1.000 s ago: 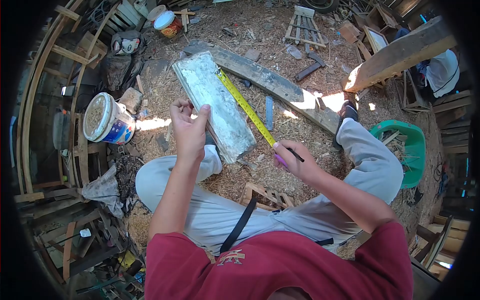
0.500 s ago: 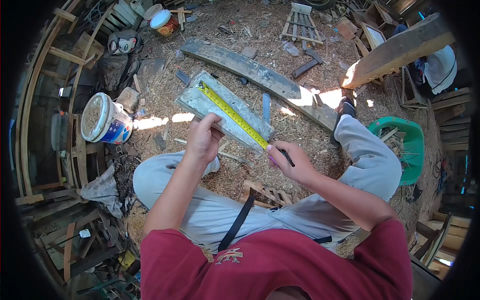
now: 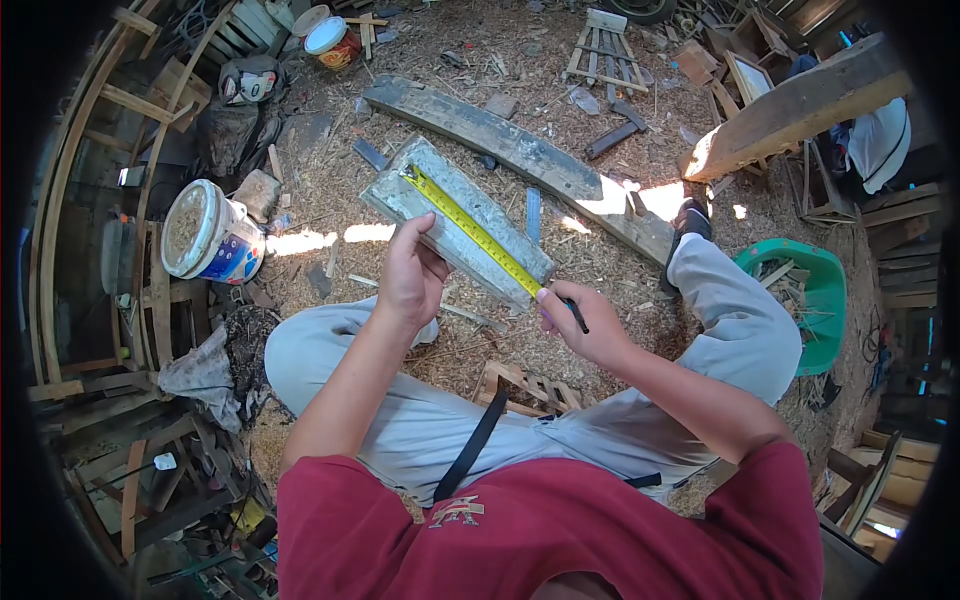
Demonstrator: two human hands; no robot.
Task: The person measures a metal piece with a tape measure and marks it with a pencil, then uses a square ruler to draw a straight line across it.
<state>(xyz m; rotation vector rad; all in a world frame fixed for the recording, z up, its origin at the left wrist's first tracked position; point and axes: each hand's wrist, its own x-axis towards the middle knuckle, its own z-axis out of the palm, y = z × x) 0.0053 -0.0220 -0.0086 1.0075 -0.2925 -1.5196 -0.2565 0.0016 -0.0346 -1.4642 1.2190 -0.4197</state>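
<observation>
A grey, weathered block [image 3: 490, 219] is raised in front of me, tilted down to the right. My left hand [image 3: 413, 272] grips its near long edge, thumb on the upper face. Along that face runs the yellow blade of a tape measure [image 3: 470, 228], its hooked end near the block's far left end. My right hand [image 3: 585, 325] is closed round the tape at the block's near right end, where its case is mostly hidden. A black pen-like stick [image 3: 577, 316] also pokes out of the right hand.
A long thick beam [image 3: 490, 137] lies across the shavings-covered ground beyond the block. To the left stands a white bucket [image 3: 210, 235]. On the right, a green tub [image 3: 825, 310] holds wood scraps. A small wooden frame [image 3: 525, 388] lies between my legs.
The block and tape have shifted slightly to the right, and the block's upper face is turned a little more toward me. Both hands keep their grip.
</observation>
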